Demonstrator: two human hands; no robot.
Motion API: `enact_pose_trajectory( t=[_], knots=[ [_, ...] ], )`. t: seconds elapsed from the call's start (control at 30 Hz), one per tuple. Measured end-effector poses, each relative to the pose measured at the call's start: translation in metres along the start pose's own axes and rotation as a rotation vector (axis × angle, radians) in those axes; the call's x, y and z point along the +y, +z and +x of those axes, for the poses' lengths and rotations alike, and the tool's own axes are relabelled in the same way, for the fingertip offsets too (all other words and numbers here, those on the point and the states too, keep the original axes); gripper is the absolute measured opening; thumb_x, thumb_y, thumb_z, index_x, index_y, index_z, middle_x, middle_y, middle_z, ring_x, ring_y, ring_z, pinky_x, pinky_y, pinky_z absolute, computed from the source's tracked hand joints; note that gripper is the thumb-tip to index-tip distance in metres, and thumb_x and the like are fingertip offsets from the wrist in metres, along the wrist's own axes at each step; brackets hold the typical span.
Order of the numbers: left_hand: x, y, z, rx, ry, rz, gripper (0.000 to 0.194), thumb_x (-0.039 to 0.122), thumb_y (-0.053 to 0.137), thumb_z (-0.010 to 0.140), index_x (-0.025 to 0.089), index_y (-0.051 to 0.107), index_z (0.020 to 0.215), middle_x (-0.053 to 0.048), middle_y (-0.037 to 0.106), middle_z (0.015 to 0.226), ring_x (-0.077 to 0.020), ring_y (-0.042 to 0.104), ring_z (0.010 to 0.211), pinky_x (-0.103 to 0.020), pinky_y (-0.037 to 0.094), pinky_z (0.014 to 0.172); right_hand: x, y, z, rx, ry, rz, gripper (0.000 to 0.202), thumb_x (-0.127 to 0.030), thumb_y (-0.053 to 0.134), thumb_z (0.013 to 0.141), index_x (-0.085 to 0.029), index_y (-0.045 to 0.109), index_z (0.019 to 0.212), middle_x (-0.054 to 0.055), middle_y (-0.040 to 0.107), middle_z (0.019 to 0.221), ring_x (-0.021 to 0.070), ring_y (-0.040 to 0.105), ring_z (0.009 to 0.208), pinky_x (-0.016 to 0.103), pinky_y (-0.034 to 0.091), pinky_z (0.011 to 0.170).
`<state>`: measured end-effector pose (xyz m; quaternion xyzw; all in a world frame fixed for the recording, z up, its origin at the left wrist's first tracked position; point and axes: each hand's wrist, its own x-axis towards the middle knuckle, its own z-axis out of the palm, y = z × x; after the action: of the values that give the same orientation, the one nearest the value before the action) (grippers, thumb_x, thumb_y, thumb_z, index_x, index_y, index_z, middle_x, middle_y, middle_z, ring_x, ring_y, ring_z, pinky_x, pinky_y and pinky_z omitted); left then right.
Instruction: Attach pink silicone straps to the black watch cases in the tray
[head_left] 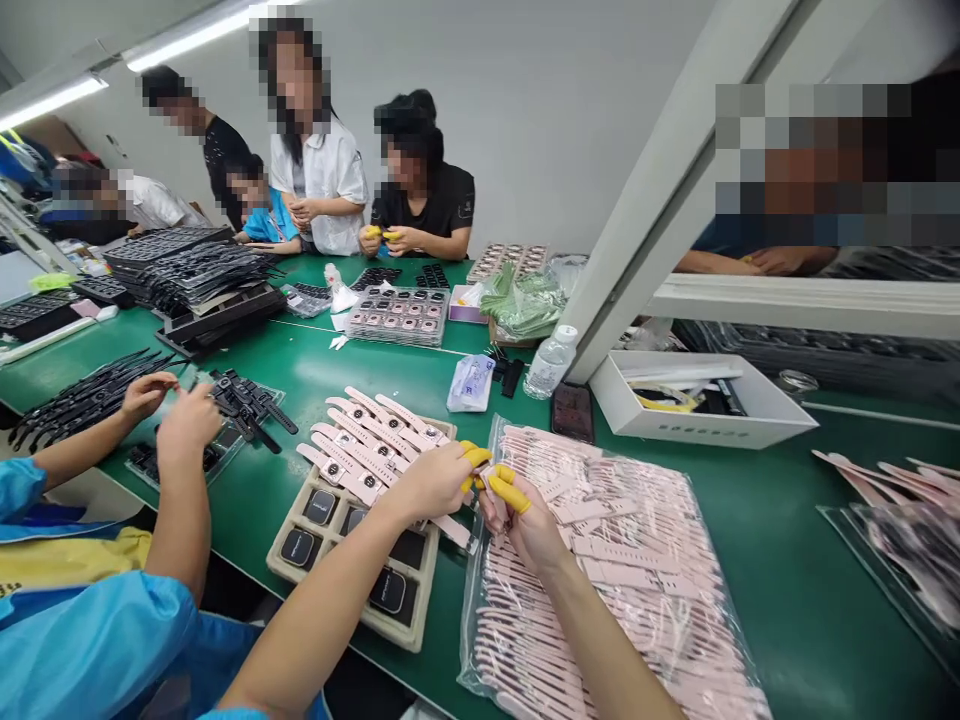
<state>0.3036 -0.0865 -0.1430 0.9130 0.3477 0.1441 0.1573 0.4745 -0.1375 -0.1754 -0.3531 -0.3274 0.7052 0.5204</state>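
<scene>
My left hand (pixel 439 480) and my right hand (pixel 529 520), with yellow finger covers on some fingertips, meet above the table. Their fingertips pinch a small pink watch strap (pixel 489 480), mostly hidden by the fingers. Left of them lies a beige tray (pixel 281 572) with black square watch pieces (pixel 298 547) in its compartments. Pink-strapped smartwatches (pixel 382 450) lie in rows across the tray's far part. Beneath and beyond my right hand, a clear plastic bag (pixel 469 640) is spread with many pink watch straps (pixel 622 550).
A co-worker's hands (pixel 187 420) handle black straps at left. Ahead are a plastic bottle (pixel 551 362), a dark phone (pixel 572 412), a white box (pixel 697 425) and a slanted post (pixel 660 200). Stacked black trays (pixel 217 325) stand far left. Several people work across the green table (pixel 780 520).
</scene>
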Motion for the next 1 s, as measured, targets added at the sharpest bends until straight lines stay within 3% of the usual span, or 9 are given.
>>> enact_pose_trajectory(
  t=[0.27,0.67,1.0],
  knots=[
    [-0.0067,-0.0003,0.0029,0.079,0.051,-0.028,0.052,0.004,0.043,0.086,0.014,0.058,0.135,-0.015,0.066,0.124,-0.0278,0.064,0.115,-0.045,0.058,0.099,-0.0041,0.0002,0.0062,0.013,-0.015,0.086,0.038,-0.052,0.080,0.078,-0.021,0.058,0.081,-0.005,0.056,0.051,0.0082,0.039,0.039,0.021,0.030,0.039],
    [-0.0088,0.0007,0.0029,0.096,0.073,-0.035,0.059,0.004,0.045,0.083,0.018,0.055,0.139,-0.012,0.066,0.129,-0.0256,0.063,0.120,-0.042,0.057,0.103,-0.0075,0.0000,0.0051,-0.128,0.017,0.050,0.036,-0.051,0.077,0.083,-0.021,0.057,0.080,-0.007,0.052,0.048,0.0082,0.038,0.039,0.021,0.030,0.039],
    [-0.0057,0.0000,0.0025,0.078,0.071,-0.046,0.057,0.004,0.043,0.085,0.016,0.056,0.139,-0.014,0.065,0.128,-0.0263,0.064,0.118,-0.043,0.058,0.102,-0.0048,-0.0012,0.0045,-0.115,0.022,0.036,0.037,-0.052,0.077,0.083,-0.021,0.056,0.078,-0.007,0.051,0.048,0.0076,0.035,0.038,0.022,0.029,0.039]
  ],
)
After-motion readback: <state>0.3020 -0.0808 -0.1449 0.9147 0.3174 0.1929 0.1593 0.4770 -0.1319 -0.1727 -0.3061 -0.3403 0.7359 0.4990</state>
